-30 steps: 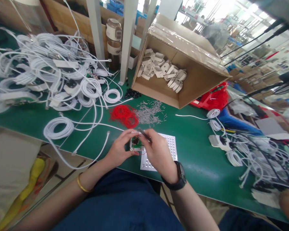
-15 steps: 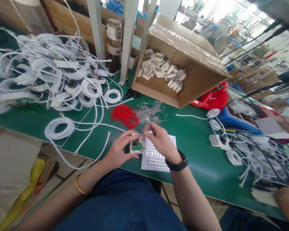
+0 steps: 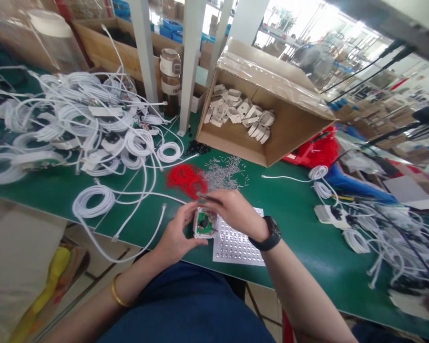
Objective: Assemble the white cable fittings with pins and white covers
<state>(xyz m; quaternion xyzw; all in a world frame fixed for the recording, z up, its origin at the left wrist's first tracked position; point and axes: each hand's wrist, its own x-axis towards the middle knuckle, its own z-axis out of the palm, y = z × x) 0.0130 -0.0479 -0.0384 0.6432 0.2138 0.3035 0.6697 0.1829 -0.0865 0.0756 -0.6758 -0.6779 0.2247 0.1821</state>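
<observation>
My left hand (image 3: 177, 234) is closed around the side of a small white plastic housing (image 3: 196, 229), whose open face is turned up. Inside it sit a green circuit board (image 3: 210, 221) with a round black part and thin wires. My right hand (image 3: 236, 212) is closed on a slim dark tool (image 3: 211, 197), its kind unclear, lying across the fingers above the housing. The right fingertips are at the housing's upper right edge, partly hidden by the hand. A white cable (image 3: 160, 194) runs to the housing from the left.
Beneath my right wrist lies a sheet of small clear domes (image 3: 236, 247). Red rings (image 3: 186, 178) and a pile of screws (image 3: 225, 172) lie beyond my hands. A cardboard box (image 3: 289, 128) holds white housings. Coiled white cables (image 3: 93, 202) cover the left; more cables (image 3: 357, 240) lie right.
My right hand has turned and come over the housing's upper edge, and the tool has swung from upright to nearly level, pointing left. The view has shifted slightly.
</observation>
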